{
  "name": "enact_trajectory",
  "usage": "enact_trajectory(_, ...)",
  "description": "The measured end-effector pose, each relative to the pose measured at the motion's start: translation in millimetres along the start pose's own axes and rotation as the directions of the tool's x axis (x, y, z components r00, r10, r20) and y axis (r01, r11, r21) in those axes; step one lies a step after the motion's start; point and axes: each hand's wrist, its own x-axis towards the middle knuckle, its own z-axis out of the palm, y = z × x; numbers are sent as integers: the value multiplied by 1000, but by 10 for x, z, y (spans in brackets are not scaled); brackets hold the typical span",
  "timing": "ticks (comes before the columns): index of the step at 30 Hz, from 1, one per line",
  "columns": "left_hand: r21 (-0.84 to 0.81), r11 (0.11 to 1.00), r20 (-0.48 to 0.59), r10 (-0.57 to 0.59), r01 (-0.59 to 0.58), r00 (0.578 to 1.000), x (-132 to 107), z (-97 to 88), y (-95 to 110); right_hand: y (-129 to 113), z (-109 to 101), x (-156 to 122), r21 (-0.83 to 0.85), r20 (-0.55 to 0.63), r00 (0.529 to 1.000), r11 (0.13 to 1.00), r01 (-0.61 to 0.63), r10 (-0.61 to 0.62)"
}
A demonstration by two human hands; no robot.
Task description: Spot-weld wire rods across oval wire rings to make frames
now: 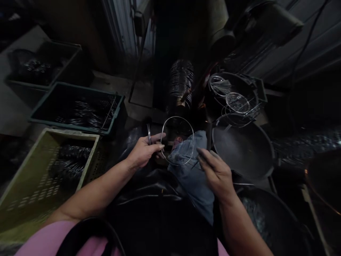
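A thin round metal wire ring (193, 142) is pinched at its left side between the thumb and fingers of my left hand (142, 151). More wire rings (149, 133), seen edge-on, sit around a finger of that same hand. To the right of the pinched ring and apart from it is my right hand (216, 170), its fingers curled and pressed together with darkened tips. Whether anything small is between those fingers is hidden. Beneath the ring are a blue jeans leg (186, 153) and a black apron (165, 213).
A tall stack of wire rings (181, 80) stands ahead. Left are a yellow crate (44, 142) and a green crate (39, 110), both holding dark metal parts. On the right are a wide shallow pan (243, 149) and a round container (253, 83) with wire pieces on top.
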Motion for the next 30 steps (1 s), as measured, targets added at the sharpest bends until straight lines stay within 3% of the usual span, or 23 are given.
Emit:
enact_trajectory(3,-21,1000,2,17,-17,1000,16,44,33,-190,64,94,-43,224,964,986,159,-145)
enact_trajectory(5,-29,999,6,33,-33,999,20,63,53,-251,123,151,18,296,940,985,170,-168)
enact_trajectory(12,-36,999,7,31,-30,1000,30,48,88,-181,176,237,303,163,985,947,-106,58)
enact_trajectory(15,-59,998,6,37,-36,999,35,48,91,-210,162,260,240,198,980,971,-22,-27)
enact_trajectory(20,-126,991,2,49,-48,999,38,70,94,-353,171,319,96,318,927,980,174,-196)
enact_trajectory(25,-169,985,8,40,-38,999,29,84,120,-432,267,335,-169,396,900,949,267,-182)
enact_trajectory(30,-208,978,59,45,-31,997,17,116,172,-458,342,385,-284,444,877,900,330,-182)
